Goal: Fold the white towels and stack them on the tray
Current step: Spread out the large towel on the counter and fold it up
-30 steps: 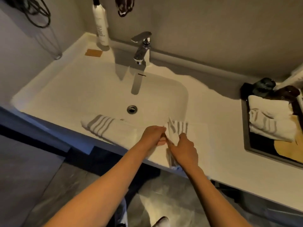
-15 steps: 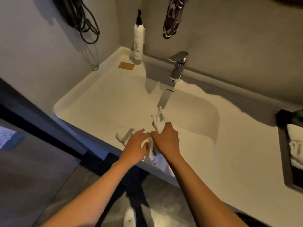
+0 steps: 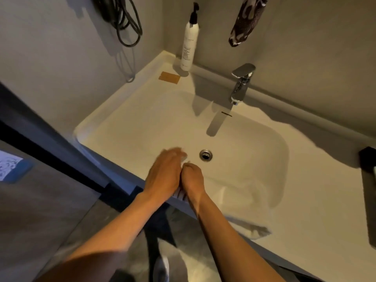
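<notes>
White terry cloth, the towel [image 3: 240,202], lies draped over the front rim of the sink [image 3: 282,151], trailing from under both hands off to the right of the right hand [image 3: 192,179], its far end bunched at the worktop [image 3: 305,231] edge. The left hand [image 3: 164,174] lies over the cloth with its fingers stretched forward and blurred, so it seems to press or smooth rather than clutch; whether any fingers pinch the fabric beneath I cannot tell. The right hand touches the left, knuckles up and fingers curled down; it appears to hold a fold of towel, with a striped edge showing just below the two hands, though the grip itself is hidden.

The tray [image 3: 368,159] shows only as a dark corner far to the right of the right hand, well apart from the towel.

My judgement is that the folding is in hand and nothing from this towel has reached the tray.

Risks from here: the towel hangs partly over the front edge below the wrists, so a loose grip could let it slide to the floor. The part lying in the basin beyond the fingers, near the drain [image 3: 206,155], could pick up wet if the basin is damp. Hurrying could skew the fold. A pump bottle [image 3: 189,43] and tap [image 3: 241,86] stand well beyond the hands, unlikely to be struck.
</notes>
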The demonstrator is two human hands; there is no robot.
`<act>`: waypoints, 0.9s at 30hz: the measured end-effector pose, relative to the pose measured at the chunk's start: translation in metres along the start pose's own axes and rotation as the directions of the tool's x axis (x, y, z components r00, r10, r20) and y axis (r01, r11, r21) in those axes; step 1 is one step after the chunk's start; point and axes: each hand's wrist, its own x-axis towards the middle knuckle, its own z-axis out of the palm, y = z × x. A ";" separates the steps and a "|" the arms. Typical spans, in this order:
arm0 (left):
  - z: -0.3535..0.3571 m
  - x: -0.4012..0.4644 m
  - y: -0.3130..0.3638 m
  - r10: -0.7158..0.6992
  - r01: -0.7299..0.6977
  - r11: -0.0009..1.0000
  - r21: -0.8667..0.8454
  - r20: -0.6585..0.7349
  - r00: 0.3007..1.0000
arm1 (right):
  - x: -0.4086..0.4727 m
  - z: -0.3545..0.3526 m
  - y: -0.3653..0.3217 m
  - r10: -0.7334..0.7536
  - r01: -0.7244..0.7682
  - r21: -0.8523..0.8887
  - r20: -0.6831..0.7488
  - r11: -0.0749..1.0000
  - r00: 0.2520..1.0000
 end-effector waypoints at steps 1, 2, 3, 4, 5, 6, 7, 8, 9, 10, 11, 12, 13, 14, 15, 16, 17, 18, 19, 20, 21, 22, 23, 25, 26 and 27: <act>0.005 -0.001 -0.004 0.082 -0.096 0.992 0.085 0.156 0.984 | 0.000 -0.008 0.002 0.011 -0.010 -0.008 0.024 1.000 1.000; 0.009 -0.002 -0.012 0.120 -0.184 0.961 0.209 0.283 0.952 | -0.004 -0.017 0.008 -0.036 0.037 -0.055 0.016 0.998 0.999; 0.011 -0.003 -0.023 0.144 -0.261 0.908 0.327 0.341 0.929 | -0.009 -0.029 0.013 -0.133 0.124 -0.170 -0.043 0.978 0.990; 0.012 -0.002 -0.030 0.150 -0.307 0.859 0.410 0.371 0.916 | -0.015 -0.046 0.022 -0.258 0.202 -0.367 -0.109 0.908 0.960; 0.011 0.000 -0.036 0.166 -0.338 0.826 0.452 0.378 0.911 | -0.017 -0.062 0.034 -0.380 0.243 -0.578 -0.127 0.779 0.916; 0.012 0.000 -0.038 0.175 -0.362 0.808 0.465 0.397 0.901 | -0.015 -0.074 0.053 -0.475 0.264 -0.729 -0.094 0.632 0.875; 0.011 0.000 -0.040 0.188 -0.375 0.813 0.445 0.410 0.893 | -0.013 -0.085 0.071 -0.456 0.245 -0.808 -0.032 0.536 0.889; 0.011 0.000 -0.042 0.175 -0.367 0.825 0.430 0.422 0.889 | -0.013 -0.094 0.088 -0.391 0.231 -0.836 0.021 0.498 0.920; 0.011 0.000 -0.046 0.147 -0.329 0.842 0.428 0.406 0.902 | -0.012 -0.099 0.106 -0.316 0.214 -0.838 0.052 0.502 0.947; 0.011 0.000 -0.049 0.115 -0.287 0.847 0.447 0.374 0.920 | -0.009 -0.102 0.120 -0.309 0.219 -0.837 0.064 0.501 0.949; 0.012 -0.001 -0.050 0.106 -0.269 0.829 0.491 0.333 0.937 | -0.009 -0.102 0.128 -0.334 0.228 -0.837 0.057 0.497 0.941; 0.012 -0.004 -0.047 0.139 -0.289 0.791 0.539 0.302 0.943 | -0.008 -0.102 0.133 -0.365 0.235 -0.841 0.048 0.488 0.930; 0.013 -0.009 -0.042 0.217 -0.349 0.755 0.556 0.291 0.932 | -0.008 -0.101 0.133 -0.385 0.242 -0.843 0.045 0.480 0.922; 0.015 -0.013 -0.033 0.301 -0.432 0.726 0.535 0.318 0.899 | -0.009 -0.100 0.132 -0.399 0.250 -0.842 0.045 0.479 0.916; 0.016 -0.018 -0.026 0.386 -0.529 0.705 0.473 0.370 0.845 | -0.012 -0.101 0.131 -0.420 0.266 -0.836 0.048 0.480 0.906; 0.012 -0.021 -0.024 0.469 -0.609 0.692 0.387 0.400 0.787 | -0.015 -0.105 0.130 -0.453 0.305 -0.827 0.069 0.472 0.889; 0.008 -0.023 -0.024 0.508 -0.640 0.707 0.301 0.413 0.756 | -0.019 -0.113 0.132 -0.474 0.354 -0.824 0.120 0.442 0.872; 0.002 -0.024 -0.026 0.507 -0.643 0.718 0.267 0.432 0.746 | -0.024 -0.124 0.136 -0.497 0.408 -0.833 0.191 0.374 0.846; -0.002 -0.024 -0.031 0.489 -0.646 0.713 0.273 0.467 0.737 | -0.028 -0.137 0.142 -0.513 0.447 -0.850 0.262 0.278 0.817; -0.006 -0.022 -0.035 0.473 -0.659 0.691 0.297 0.504 0.723 | -0.030 -0.153 0.151 -0.520 0.466 -0.868 0.322 0.172 0.791; -0.008 -0.021 -0.036 0.483 -0.686 0.661 0.304 0.527 0.699 | -0.031 -0.168 0.160 -0.496 0.467 -0.880 0.370 0.083 0.786; -0.010 -0.020 -0.037 0.484 -0.698 0.654 0.290 0.548 0.682 | -0.031 -0.180 0.168 -0.464 0.471 -0.882 0.406 0.027 0.787; -0.010 -0.018 -0.038 0.475 -0.690 0.674 0.266 0.559 0.680 | -0.030 -0.188 0.175 -0.442 0.481 -0.877 0.428 0.007 0.788; -0.011 -0.016 -0.036 0.471 -0.658 0.726 0.201 0.552 0.688 | -0.032 -0.199 0.185 -0.458 0.514 -0.858 0.461 -0.010 0.761; -0.013 -0.016 -0.035 0.481 -0.658 0.730 0.185 0.544 0.687 | -0.034 -0.200 0.189 -0.485 0.524 -0.851 0.469 -0.025 0.738; -0.016 -0.016 -0.037 0.510 -0.675 0.715 0.182 0.525 0.681 | -0.035 -0.200 0.192 -0.521 0.531 -0.846 0.475 -0.049 0.709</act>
